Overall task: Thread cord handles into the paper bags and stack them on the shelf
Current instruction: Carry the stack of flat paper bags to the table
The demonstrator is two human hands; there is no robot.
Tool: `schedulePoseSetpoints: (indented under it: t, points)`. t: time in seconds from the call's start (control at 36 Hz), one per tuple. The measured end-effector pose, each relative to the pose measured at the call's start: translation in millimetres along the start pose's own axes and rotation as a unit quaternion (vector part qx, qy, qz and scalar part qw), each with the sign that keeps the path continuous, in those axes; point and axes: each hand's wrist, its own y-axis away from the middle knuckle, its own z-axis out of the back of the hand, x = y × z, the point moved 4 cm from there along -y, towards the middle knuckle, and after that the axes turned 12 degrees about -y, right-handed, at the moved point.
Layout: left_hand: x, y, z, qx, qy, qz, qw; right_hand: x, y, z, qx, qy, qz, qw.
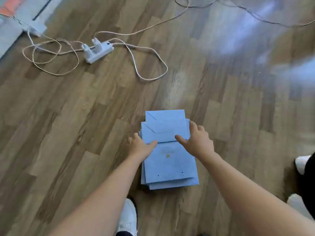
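Note:
A stack of flat light-blue paper bags (170, 166) lies on the wooden floor in front of me, folded bottoms at the far end and small punched holes near the close end. My left hand (141, 147) holds the stack's left edge, thumb on top and fingers down the side. My right hand (196, 140) holds the right edge, thumb across the top bag and fingers over the far right corner. A long beige cord (51, 72) lies looped on the floor at the upper left. No handles show in the top bag's holes.
A white power strip (98, 50) with plugs and a white cable (136, 68) sits on the floor at the upper left, tangled with the cord. Grey boards (22, 19) lie in the top-left corner. White shoes (127, 217) show below, another person's shoes (302, 163) at right.

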Motion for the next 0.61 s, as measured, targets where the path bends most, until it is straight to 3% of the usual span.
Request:
schedulePoseSetpoints:
  t: [0.19,0.39,0.61]
  points:
    - [53,-61,-82,0.08,0.164,0.106,0.978,-82,-39,-85,0.035,-0.143,-0.158,0.976]
    - [74,-81,-118,0.12,0.272,0.112,0.948,-131,-61,-129,0.077,-0.302,-0.179,0.933]
    - [75,-88,-124,0.175,0.281,0.09,0.939,-134,-62,-120,0.115,-0.34,-0.201,0.911]
